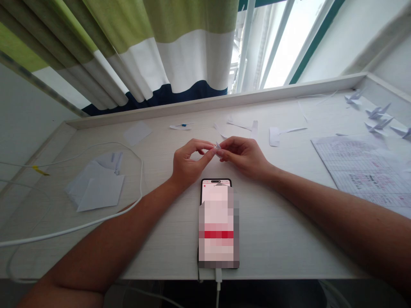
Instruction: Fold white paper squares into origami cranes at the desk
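Note:
Between my two hands, above the middle of the desk, is a small folded piece of white paper (pixel 218 146). My left hand (pixel 192 161) pinches it from the left between thumb and fingertips. From the other side, my right hand (pixel 245 155) grips it with thumb and forefinger, its other fingers curled. The fingertips cover most of the paper, so its exact shape cannot be made out. Just below the hands lies a phone (pixel 216 222) with a lit, blurred-out screen and a cable (pixel 218 276) plugged into its lower end.
Paper sheets (pixel 102 188) lie at left under a looping white cable (pixel 141 171). Paper strips (pixel 253 128) are scattered behind my hands. Several folded paper cranes (pixel 379 112) stand at far right, near a written-on sheet (pixel 366 167). A raised desk rim (pixel 192 104) runs along the back, below a curtain (pixel 189 51).

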`<state>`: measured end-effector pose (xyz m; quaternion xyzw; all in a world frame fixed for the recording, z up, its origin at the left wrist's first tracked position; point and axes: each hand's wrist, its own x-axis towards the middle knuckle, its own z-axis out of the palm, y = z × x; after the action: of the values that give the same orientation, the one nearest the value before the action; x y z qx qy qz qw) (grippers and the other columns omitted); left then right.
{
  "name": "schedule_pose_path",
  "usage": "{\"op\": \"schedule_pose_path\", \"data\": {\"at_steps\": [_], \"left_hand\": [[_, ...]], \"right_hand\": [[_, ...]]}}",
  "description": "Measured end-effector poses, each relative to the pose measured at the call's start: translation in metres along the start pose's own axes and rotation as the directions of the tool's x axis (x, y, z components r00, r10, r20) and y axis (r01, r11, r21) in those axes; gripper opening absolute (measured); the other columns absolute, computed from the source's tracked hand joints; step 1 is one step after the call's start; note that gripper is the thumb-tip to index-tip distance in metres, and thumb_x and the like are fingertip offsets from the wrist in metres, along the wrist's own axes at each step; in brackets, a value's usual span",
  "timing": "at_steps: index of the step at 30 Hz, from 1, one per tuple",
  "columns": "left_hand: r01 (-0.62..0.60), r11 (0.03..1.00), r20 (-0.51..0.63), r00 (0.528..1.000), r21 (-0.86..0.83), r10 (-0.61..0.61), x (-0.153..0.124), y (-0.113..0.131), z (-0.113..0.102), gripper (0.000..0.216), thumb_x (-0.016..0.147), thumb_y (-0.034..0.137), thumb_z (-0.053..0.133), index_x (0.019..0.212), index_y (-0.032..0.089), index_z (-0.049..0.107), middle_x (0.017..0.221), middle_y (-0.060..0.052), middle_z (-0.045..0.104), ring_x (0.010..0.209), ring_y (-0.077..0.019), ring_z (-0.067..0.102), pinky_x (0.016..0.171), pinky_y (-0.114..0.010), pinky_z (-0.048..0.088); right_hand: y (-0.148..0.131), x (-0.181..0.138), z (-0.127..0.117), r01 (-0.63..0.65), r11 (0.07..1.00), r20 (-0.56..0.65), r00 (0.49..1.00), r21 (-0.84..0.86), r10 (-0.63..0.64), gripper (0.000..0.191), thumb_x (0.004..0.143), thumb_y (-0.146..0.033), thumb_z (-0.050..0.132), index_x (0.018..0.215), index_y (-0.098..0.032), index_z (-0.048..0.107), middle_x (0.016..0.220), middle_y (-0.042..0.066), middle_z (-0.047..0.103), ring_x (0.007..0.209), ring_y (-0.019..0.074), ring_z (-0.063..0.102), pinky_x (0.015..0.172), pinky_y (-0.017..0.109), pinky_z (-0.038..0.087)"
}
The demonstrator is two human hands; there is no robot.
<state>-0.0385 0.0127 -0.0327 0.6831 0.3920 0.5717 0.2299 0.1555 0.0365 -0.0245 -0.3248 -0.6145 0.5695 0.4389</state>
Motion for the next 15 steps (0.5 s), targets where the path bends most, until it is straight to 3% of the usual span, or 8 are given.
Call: {"op": "schedule_pose_path", "data": {"at_steps": [6, 10, 15], "left_hand": [[0.025, 0.999, -0.016, 1.000, 0.023, -0.024, 0.0008, 0.0010, 0.0000, 0.005, 0.087, 0.025, 0.079, 0.088, 0.021, 0.075, 0.096, -0.006, 0.080, 0.091, -0.0191, 0.075, 0.078, -0.033, 0.057], [0.111, 0.993, -0.074, 0.991, -0.039, -0.114, 0.0012, -0.0017, 0.0017, 0.016, 0.082, 0.026, 0.084, 0.090, 0.020, 0.072, 0.090, -0.004, 0.079, 0.087, -0.0185, 0.076, 0.074, -0.031, 0.058], [0.143, 0.982, -0.052, 0.987, -0.121, -0.150, 0.0020, -0.0047, 0.0021, 0.025, 0.079, 0.023, 0.086, 0.097, 0.020, 0.069, 0.092, -0.003, 0.078, 0.084, -0.0159, 0.075, 0.073, -0.028, 0.058]], "right_hand": [[0.0000, 0.0000, 0.0003, -0.013, 1.000, 0.001, 1.000, -0.023, 0.013, 0.042, 0.075, -0.057, 0.088, 0.091, -0.020, 0.078, 0.087, 0.005, 0.075, 0.077, 0.0179, 0.068, 0.075, 0.034, 0.060], [0.0002, -0.0001, 0.0004, -0.016, 1.000, 0.002, 1.000, -0.022, 0.016, 0.042, 0.075, -0.057, 0.088, 0.092, -0.020, 0.078, 0.086, 0.004, 0.075, 0.076, 0.0175, 0.068, 0.075, 0.034, 0.060], [0.0013, 0.0007, -0.0009, -0.020, 1.000, 0.004, 1.000, -0.005, 0.020, 0.040, 0.075, -0.054, 0.089, 0.092, -0.020, 0.078, 0.086, 0.004, 0.075, 0.076, 0.0171, 0.068, 0.075, 0.033, 0.060]]}}
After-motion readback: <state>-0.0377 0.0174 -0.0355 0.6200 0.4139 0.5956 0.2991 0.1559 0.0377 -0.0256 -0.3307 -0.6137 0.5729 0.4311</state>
